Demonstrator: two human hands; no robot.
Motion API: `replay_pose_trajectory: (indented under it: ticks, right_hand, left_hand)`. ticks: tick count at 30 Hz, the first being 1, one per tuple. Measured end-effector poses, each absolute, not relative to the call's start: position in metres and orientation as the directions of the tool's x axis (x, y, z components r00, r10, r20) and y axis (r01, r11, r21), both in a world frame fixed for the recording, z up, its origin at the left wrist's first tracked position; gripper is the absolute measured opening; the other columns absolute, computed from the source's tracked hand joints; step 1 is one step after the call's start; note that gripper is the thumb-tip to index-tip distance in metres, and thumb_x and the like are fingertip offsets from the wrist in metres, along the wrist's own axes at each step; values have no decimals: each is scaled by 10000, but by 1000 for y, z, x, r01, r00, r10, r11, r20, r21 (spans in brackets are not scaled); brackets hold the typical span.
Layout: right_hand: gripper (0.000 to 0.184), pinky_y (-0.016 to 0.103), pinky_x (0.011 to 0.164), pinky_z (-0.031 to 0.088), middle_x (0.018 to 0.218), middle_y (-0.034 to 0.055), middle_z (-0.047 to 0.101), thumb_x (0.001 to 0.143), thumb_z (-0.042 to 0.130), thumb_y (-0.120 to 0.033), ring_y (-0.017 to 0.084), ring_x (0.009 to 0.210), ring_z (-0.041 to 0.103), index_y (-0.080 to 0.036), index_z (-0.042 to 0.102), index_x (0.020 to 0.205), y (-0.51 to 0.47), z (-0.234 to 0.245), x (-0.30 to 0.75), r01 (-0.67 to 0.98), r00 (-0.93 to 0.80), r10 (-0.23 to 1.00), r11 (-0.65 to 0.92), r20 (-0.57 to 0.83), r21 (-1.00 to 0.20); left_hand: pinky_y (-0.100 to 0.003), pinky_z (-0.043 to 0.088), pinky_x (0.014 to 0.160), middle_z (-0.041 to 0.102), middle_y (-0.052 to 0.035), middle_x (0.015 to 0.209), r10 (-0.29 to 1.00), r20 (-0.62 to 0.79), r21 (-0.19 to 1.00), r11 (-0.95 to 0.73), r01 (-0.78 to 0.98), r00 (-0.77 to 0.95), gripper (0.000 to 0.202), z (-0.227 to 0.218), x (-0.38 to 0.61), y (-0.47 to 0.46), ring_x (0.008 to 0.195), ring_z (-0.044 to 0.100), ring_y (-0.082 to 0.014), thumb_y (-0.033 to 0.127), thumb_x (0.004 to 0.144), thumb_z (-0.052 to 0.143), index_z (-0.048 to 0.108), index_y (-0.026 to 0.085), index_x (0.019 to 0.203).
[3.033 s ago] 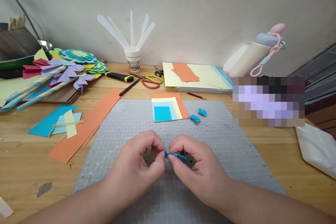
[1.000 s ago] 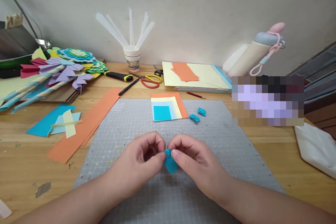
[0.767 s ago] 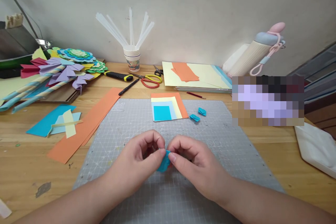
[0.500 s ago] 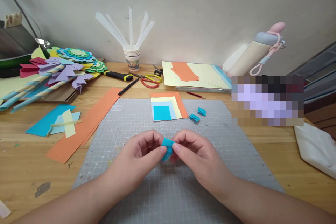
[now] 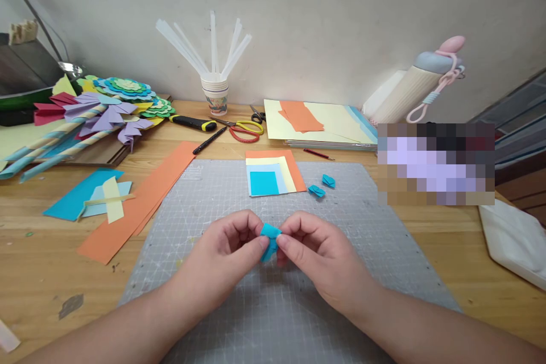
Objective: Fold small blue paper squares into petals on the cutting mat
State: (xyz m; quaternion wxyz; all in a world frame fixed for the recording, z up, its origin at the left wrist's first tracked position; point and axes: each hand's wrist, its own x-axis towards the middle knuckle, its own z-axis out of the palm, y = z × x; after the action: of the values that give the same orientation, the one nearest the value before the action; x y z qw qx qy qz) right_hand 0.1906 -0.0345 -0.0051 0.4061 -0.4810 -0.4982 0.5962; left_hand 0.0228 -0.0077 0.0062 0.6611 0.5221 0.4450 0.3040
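Both hands meet over the grey cutting mat (image 5: 222,193), pinching a small folded piece of blue paper (image 5: 270,239) between thumbs and forefingers. My left hand (image 5: 226,256) grips its left side, my right hand (image 5: 318,259) its right side, fingers curled. Two similar folded blue pieces (image 5: 322,186) lie on the mat further back to the right. A stack of paper squares (image 5: 273,173), orange, yellow, pale blue and blue on top, sits at the mat's far edge.
Orange paper strips (image 5: 140,205) and blue and yellow scraps (image 5: 91,199) lie left of the mat. Paper flowers (image 5: 111,105) are piled far left. A cup of clear sticks (image 5: 215,94), a utility knife (image 5: 191,123), scissors (image 5: 243,131), sheets (image 5: 315,122) line the back.
The blue paper has been turned and folded from a long strip held sideways into a compact piece between the fingertips. Both hands have moved slightly away from me on the mat.
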Motion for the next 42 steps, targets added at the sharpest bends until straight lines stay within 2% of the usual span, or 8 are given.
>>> replay_pose_trajectory:
  ticks: [10, 20, 26, 30, 42]
  right_hand:
    - [143, 266, 624, 437, 636, -25, 561, 809, 608, -287, 125, 633, 536, -192, 543, 724, -33, -4, 190, -17, -197, 958, -216, -209, -976]
    - [130, 259, 593, 392, 652, -28, 523, 840, 578, -278, 122, 630, 499, -190, 546, 751, -35, -4, 190, 54, -223, 956, -182, -190, -982]
    - [136, 267, 646, 448, 679, -19, 560, 850, 584, -290, 123, 659, 545, -183, 574, 766, -34, -5, 191, -19, -222, 960, -180, -171, -983]
    - [154, 277, 627, 427, 672, -15, 545, 843, 585, -304, 132, 655, 523, -183, 555, 753, -35, -6, 190, -3, -228, 957, -182, -177, -983]
    - [150, 285, 621, 386, 666, -15, 512, 835, 575, -290, 137, 647, 477, -184, 541, 734, -35, -8, 191, 75, -240, 958, -142, -156, -987]
  left_hand:
    - [-240, 385, 597, 555, 23, 683, 881, -268, 963, 244, 110, 390, 138, 2, 21, -11, 663, 498, -131, 295, 781, 634, 554, 183, 773]
    - [-231, 371, 588, 500, 40, 657, 887, -236, 969, 185, 162, 396, 122, 1, 22, -11, 636, 458, -116, 263, 792, 607, 536, 187, 728]
    - [-255, 396, 620, 546, 23, 694, 883, -254, 966, 214, 144, 395, 134, 0, 21, -10, 673, 501, -135, 302, 797, 605, 546, 186, 765]
    - [-255, 400, 626, 534, 29, 700, 895, -242, 969, 207, 132, 375, 139, 0, 21, -9, 675, 497, -132, 305, 790, 609, 545, 185, 761]
    - [-218, 346, 550, 501, 43, 654, 885, -233, 968, 171, 184, 402, 112, 3, 22, -11, 615, 432, -108, 254, 769, 587, 525, 187, 705]
